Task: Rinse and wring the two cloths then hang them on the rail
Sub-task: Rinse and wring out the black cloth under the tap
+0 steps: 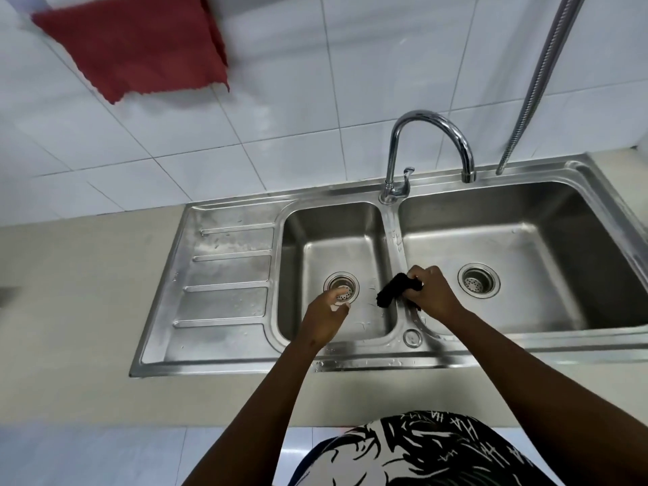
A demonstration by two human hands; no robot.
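A red cloth (pixel 140 47) hangs flat against the tiled wall at the upper left; the rail itself is out of sight. My right hand (pixel 433 292) grips a black cloth (pixel 396 289), twisted into a short roll, over the divider between the two sink basins. One end of the roll sticks out to the left over the left basin. My left hand (pixel 328 315) hovers over the left basin near its drain, fingers loosely curled and apart, holding nothing.
A steel double sink (pixel 519 170) with a ribbed drainboard (pixel 228 271) on the left sits in a beige counter. A chrome gooseneck tap (pixel 429 149) stands behind the divider, no water running. A metal hose (pixel 540 78) hangs at the right.
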